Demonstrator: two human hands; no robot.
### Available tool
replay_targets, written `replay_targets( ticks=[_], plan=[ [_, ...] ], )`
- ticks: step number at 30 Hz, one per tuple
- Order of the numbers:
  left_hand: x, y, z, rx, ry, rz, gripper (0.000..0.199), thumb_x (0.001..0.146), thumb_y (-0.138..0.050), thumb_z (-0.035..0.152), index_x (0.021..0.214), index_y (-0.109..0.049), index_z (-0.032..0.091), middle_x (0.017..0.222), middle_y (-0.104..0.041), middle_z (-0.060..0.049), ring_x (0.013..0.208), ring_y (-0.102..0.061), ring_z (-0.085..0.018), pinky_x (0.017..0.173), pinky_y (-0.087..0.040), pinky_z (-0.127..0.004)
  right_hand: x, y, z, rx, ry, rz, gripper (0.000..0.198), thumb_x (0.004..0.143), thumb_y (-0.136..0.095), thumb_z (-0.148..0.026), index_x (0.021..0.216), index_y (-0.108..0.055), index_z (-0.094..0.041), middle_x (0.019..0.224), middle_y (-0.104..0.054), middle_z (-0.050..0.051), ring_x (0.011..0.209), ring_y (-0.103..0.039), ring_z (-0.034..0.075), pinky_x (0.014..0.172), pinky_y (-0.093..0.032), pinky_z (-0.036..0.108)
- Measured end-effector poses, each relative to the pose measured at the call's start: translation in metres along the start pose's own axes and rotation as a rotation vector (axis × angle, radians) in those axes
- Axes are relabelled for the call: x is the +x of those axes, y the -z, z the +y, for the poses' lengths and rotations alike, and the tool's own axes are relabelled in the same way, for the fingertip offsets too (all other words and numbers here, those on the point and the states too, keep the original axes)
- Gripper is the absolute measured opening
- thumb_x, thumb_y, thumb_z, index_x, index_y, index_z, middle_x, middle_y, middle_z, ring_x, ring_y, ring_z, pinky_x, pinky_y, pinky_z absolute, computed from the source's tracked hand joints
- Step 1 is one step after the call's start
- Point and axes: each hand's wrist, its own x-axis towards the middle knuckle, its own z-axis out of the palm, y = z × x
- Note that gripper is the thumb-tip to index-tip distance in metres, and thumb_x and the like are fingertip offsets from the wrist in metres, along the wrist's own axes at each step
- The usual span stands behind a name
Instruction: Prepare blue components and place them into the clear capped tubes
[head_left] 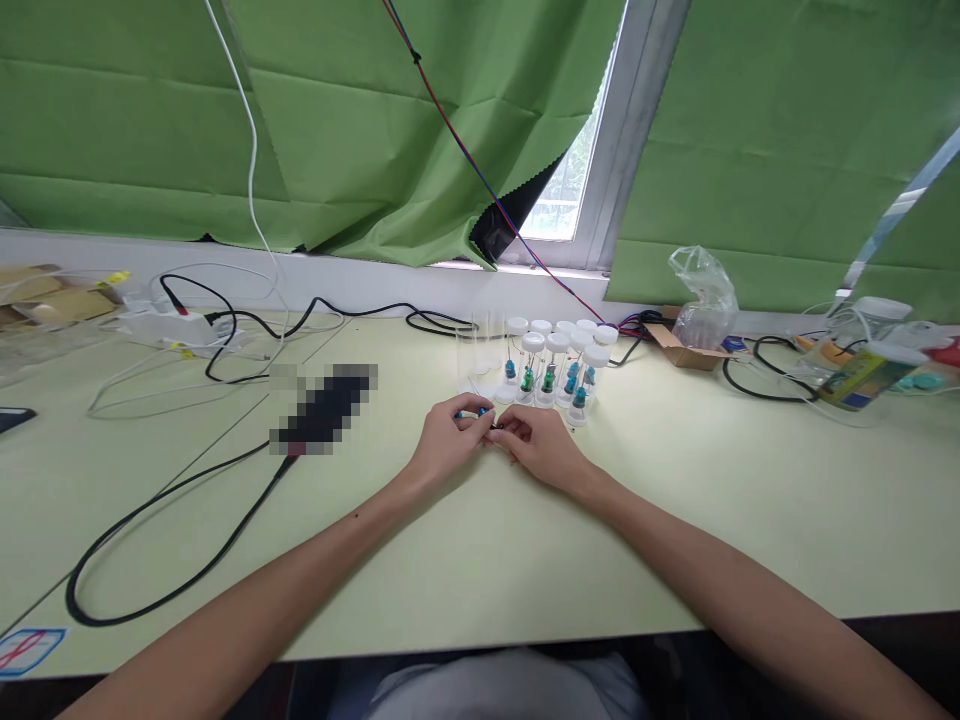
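Note:
My left hand (448, 436) is closed in a pinch around a small blue part (483, 411), mostly covered by the fingers. Against it, fingertips nearly touching, my right hand (541, 446) pinches a tiny dark piece (497, 427) whose kind is too small to make out. Just beyond the hands stand several clear tubes with white caps (557, 342), holding little blue and green parts on thin stems. To their left are clear tubes without caps (466, 358).
A pixelated dark device (322, 410) with a black cable (82, 560) lies left. At the back are a white power strip (169, 325), a small cardboard box (694, 350) with a plastic bag, and, further right, a yellow-green labelled container (866, 378). Green curtains hang behind the table.

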Motion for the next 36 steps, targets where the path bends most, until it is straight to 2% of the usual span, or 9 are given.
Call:
replay_targets(
  ticks=[25,36],
  plan=[
    [-0.001,0.0002,0.0003,0.017,-0.007,-0.01,0.028,0.076,-0.066,0.041,0.091,-0.069,0.018,0.085,-0.072,-0.005,0.067,-0.066,-0.018,0.063,-0.05,-0.029,0.0005,0.0003,-0.0008,-0.036,0.004,-0.009,0.008,0.086,-0.062,-0.025,0.083,-0.066,-0.018,0.073,-0.068,0.001,0.059,-0.059,0.013,0.058,-0.046,0.025],
    [0.0025,-0.0011,-0.0067,-0.093,-0.031,-0.052,0.031,0.08,-0.063,0.046,0.089,-0.068,0.017,0.09,-0.07,-0.006,0.065,-0.066,-0.018,0.068,-0.055,-0.032,-0.0007,0.0003,-0.0029,0.005,0.012,-0.007,0.016,0.091,-0.055,-0.027,0.081,-0.063,-0.018,0.067,-0.068,0.0,0.05,-0.058,0.011,0.055,-0.046,0.024]
  ],
)
